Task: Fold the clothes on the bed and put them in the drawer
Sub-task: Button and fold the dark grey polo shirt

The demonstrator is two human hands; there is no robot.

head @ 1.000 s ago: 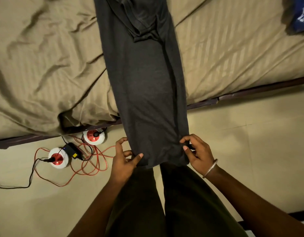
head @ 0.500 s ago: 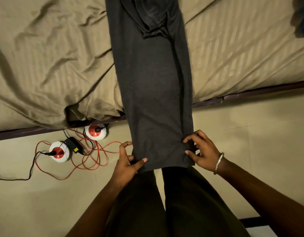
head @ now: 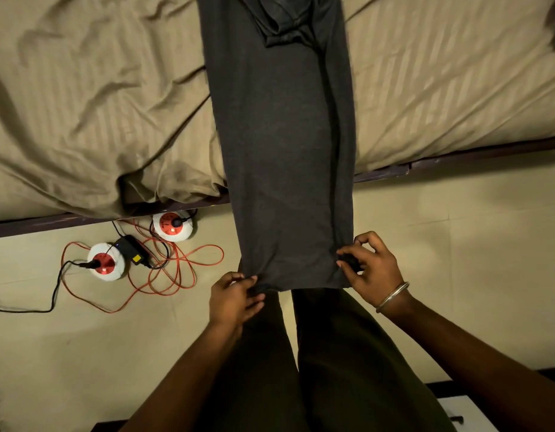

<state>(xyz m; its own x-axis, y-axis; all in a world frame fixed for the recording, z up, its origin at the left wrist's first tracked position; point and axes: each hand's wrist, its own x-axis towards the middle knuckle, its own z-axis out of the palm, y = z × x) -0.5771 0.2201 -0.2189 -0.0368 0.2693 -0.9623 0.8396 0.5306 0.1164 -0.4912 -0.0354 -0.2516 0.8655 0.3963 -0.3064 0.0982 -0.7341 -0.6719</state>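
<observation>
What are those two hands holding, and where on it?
The dark grey garment, by its near hem: left hand pinches the left corner, right hand the right corner.

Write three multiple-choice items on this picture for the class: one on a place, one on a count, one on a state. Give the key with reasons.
1. Where does the near end of the grey garment lie?
A. flat on the bed
B. hanging past the bed edge over the floor
C. in a drawer

2. How many round white-and-red sockets are on the floor?
A. one
B. two
C. four

3. What are the hands doing?
A. both pinch the garment's bottom corners
B. both rest on the sheet
C. both hang idle

Key:
1 B: the cloth runs off the bed down over the floor.
2 B: one socket, another.
3 A: left hand and right hand each grip a corner.
</observation>
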